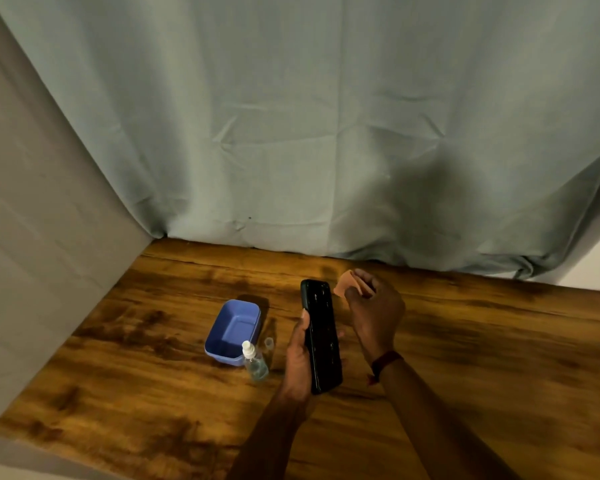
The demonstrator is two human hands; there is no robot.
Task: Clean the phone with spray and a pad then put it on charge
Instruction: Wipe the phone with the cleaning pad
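A slim black slab of a phone (321, 336) is held above a dark-grained wooden table (153, 341), screen up and long axis pointing away from the person. The left hand (298, 358) grips its lower half from the side, thumb along the near edge. Pale flecks on the glass may be spray droplets, though the picture is too dim to be sure. Just beside the phone's far corner, the right hand (374, 313) pinches a small peach-coloured cleaning pad (347, 285) between curled fingers and thumb, a red thread band (387, 360) at the wrist. The pad is not yet on the screen. To the left of the phone, a small clear spray bottle with a white nozzle (255, 363) stands on the table, its transparent cap (269, 342) just behind it. Both sit close against a blue rectangular plastic tub (222, 320). A creased grey-green curtain (291, 133) hangs behind. No charger or cable is in view. The risk from here lies in the one-sided grip: firm wiping pressure could twist the phone out of the left hand onto the table, and any liquid pushed toward the ports could matter once it goes on charge.
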